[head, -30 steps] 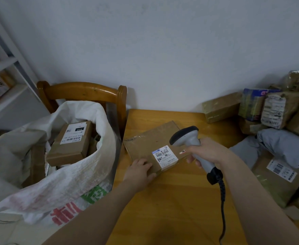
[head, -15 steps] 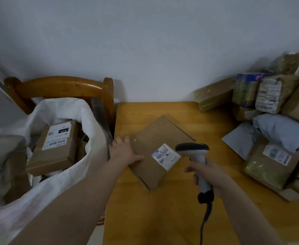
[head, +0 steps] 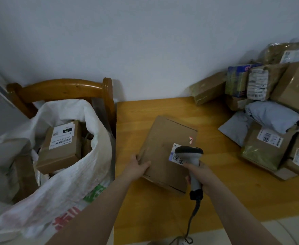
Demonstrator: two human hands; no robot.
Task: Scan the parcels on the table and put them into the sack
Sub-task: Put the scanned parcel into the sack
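Our left hand (head: pixel 139 166) grips the left edge of a flat cardboard parcel (head: pixel 162 138), which lies on the smooth wooden table (head: pixel 162 207). Our right hand (head: pixel 200 175) is clamped around the handle of the grey plastic scanner (head: pixel 189 152), whose head sits over the parcel's white label (head: pixel 175 157). The woven white sack (head: pixel 71 174) gapes just beside the table.

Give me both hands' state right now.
Left hand: grips the left edge of the flat cardboard parcel.
Right hand: grips the barcode scanner by its handle.
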